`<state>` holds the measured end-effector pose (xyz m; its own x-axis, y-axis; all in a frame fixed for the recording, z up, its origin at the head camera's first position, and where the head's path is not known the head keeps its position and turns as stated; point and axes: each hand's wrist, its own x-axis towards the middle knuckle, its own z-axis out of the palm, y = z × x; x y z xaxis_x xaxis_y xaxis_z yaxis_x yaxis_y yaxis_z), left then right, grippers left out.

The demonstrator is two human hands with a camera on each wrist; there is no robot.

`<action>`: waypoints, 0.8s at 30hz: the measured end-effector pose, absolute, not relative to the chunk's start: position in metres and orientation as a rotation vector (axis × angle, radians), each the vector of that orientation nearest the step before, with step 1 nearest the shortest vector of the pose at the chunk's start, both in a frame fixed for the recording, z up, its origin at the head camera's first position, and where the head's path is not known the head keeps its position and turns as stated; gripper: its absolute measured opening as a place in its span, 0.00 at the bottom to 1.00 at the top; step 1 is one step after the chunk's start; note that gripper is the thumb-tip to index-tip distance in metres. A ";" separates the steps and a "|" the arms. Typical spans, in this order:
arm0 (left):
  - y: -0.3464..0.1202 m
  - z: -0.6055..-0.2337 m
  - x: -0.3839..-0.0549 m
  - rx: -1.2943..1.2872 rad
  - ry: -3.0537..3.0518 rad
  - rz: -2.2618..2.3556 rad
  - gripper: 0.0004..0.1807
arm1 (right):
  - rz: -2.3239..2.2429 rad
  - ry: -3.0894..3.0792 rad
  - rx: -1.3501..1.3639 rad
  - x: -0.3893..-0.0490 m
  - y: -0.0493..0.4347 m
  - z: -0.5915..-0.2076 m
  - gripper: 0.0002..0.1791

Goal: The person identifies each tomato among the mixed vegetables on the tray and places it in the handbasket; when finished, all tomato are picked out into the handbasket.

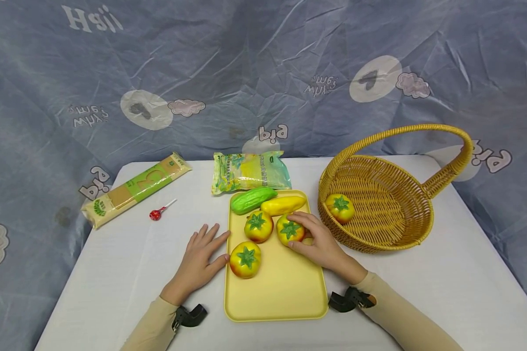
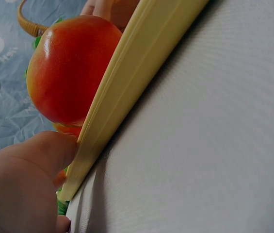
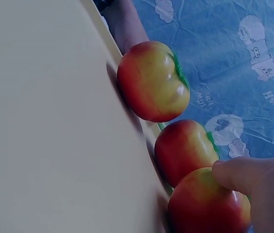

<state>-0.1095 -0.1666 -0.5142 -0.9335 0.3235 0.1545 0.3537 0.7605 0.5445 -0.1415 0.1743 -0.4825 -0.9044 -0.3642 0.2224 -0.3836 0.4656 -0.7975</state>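
On a yellow tray (image 1: 285,297) lie several fruits. My right hand (image 1: 320,243) grips a yellow-red persimmon (image 1: 287,231) with a green leafy top, the thumb on its near side and fingers over its far side. Left of it sits a second persimmon (image 1: 258,226), and a third persimmon (image 1: 245,260) lies by the tray's left edge. My left hand (image 1: 197,263) lies on the table with its fingers spread, its thumb touching the tray's left rim. In the right wrist view, the right thumb (image 3: 238,174) presses on the held persimmon (image 3: 207,204).
A green cucumber-like vegetable (image 1: 251,200) and a yellow elongated one (image 1: 283,205) lie at the tray's far end. Beyond is a green-yellow packet (image 1: 251,172). At right stands a wicker basket (image 1: 377,209) with another persimmon (image 1: 340,208) inside. Noodle pack (image 1: 136,190) and red lollipop (image 1: 155,214) lie left.
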 end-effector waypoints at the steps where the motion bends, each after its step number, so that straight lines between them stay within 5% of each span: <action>1: -0.167 -0.514 -0.110 -0.559 -2.899 -0.913 0.30 | 1.463 -2.671 0.679 -0.142 0.174 -0.482 0.32; 24: -0.166 -0.513 -0.109 -0.552 -2.896 -0.921 0.31 | 1.505 -2.634 0.574 -0.141 0.177 -0.479 0.32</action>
